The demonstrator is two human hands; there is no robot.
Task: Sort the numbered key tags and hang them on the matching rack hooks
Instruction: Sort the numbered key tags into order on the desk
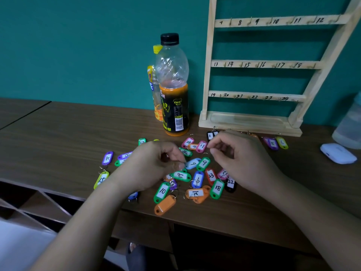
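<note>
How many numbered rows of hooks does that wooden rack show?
3: top row 7–12, middle row 13–18, bottom row 19–24. A higher row may lie out of frame.

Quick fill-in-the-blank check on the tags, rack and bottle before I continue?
The tag marked 10 is coloured ____.
On the rack, the lowest numbered rail ends at ____.
The front bottle has a ____ cap.
Missing words: green; 24; black.
</note>
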